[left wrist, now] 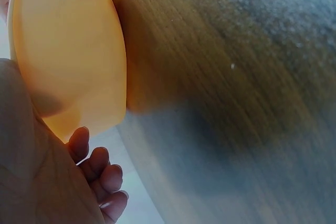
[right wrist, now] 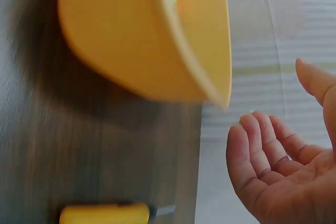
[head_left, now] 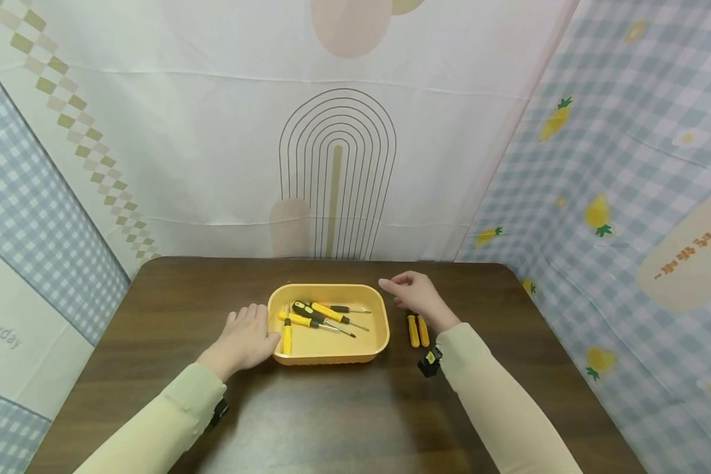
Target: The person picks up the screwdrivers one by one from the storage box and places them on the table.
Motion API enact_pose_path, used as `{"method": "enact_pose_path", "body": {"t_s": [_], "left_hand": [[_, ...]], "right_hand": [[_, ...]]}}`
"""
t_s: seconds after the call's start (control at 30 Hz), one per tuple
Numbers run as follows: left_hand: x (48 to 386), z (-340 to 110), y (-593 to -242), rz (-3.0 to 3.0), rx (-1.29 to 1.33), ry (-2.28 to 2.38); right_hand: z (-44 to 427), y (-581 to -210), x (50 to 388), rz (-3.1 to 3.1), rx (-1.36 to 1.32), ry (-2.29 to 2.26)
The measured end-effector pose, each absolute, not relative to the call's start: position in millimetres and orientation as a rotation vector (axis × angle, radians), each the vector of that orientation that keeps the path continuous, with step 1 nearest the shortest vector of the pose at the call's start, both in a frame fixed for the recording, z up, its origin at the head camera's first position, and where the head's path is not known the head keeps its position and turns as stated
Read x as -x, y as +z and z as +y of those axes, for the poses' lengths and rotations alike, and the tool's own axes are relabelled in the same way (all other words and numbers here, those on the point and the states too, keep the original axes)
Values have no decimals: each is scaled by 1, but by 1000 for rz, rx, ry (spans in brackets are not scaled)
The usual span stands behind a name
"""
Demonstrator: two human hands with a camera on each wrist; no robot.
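My left hand (head_left: 247, 339) rests at the left end of a yellow plastic basket (head_left: 361, 339), its thumb hooked over the rim and its other fingers outside. In the left wrist view those fingers (left wrist: 97, 162) are loosely bent beside the basket wall (left wrist: 73, 45). Several screwdrivers with yellow or black-and-yellow handles (head_left: 288, 337) lie inside at mixed angles. Past the basket's right end, my right hand (head_left: 417, 295) is raised with nothing in it, thumb apart from gently bent fingers. Two yellow-handled screwdrivers (head_left: 414, 331) lie side by side on the table near that hand; their shafts are largely hidden.
The dark wooden table (head_left: 326, 415) carries the basket near its far edge. A white patterned cloth (head_left: 213, 145) hangs behind it, with checked cloth (head_left: 628, 131) at the right side. A small black wrist camera (head_left: 430, 362) sits at the right cuff.
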State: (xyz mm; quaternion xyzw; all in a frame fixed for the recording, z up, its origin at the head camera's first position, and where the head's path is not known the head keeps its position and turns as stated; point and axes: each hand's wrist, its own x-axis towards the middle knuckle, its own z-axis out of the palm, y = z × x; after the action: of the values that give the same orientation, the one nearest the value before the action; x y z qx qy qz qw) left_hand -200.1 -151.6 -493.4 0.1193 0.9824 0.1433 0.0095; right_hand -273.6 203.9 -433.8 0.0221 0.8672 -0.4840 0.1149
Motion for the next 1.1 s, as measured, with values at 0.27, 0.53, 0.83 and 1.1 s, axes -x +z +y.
{"method": "enact_pose_path", "body": {"t_s": [0.27, 0.53, 0.83, 1.1], "left_hand": [[200, -154, -491, 3067, -358, 428], [200, -152, -488, 3049, -360, 433], [200, -150, -490, 3042, -356, 405], [200, -151, -490, 3056, -354, 410]], "right_hand": [[151, -435, 276, 2508, 97, -1477], [124, -453, 273, 2463, 210, -1416], [116, -474, 271, 2468, 167, -1328], [108, -483, 270, 2546, 208, -1268]]}}
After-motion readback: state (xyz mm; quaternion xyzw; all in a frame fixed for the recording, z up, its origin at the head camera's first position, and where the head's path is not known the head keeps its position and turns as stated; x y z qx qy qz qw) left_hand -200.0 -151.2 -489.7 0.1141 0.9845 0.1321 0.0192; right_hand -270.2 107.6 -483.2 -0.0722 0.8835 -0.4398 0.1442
